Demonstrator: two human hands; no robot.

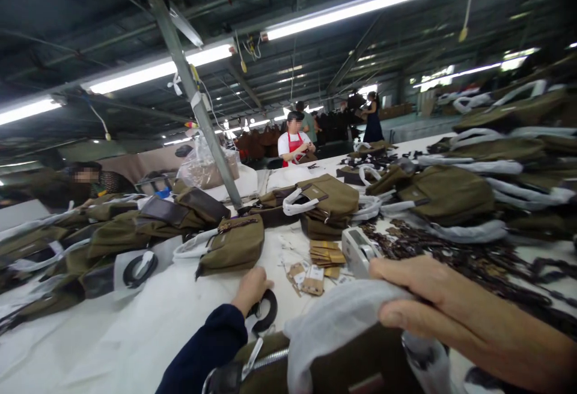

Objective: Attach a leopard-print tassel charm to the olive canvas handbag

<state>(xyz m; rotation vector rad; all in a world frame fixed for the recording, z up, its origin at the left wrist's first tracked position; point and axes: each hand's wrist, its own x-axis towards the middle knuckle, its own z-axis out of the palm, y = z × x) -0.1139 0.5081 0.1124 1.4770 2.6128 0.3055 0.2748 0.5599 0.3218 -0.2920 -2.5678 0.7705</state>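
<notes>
An olive bag [360,358] with a silver zipper lies at the bottom of the view. Its handle [338,316] is wrapped in white paper, and my right hand [433,298] pinches that wrapping between thumb and fingers. Beyond the bag, my left hand [253,289] reaches over the white table beside a black ring-shaped roll [265,312]; its fingertips are partly hidden, so whether it holds anything is unclear. A grey dispenser [358,251] stands just past my right hand, with brown tags [325,253] to its left.
Olive bags with wrapped handles [232,244] cover the table on both sides. Dark straps [433,250] are heaped at the right. A metal post [198,106] rises beyond. A person in a red apron [294,145] sits across; others are further back and at the left.
</notes>
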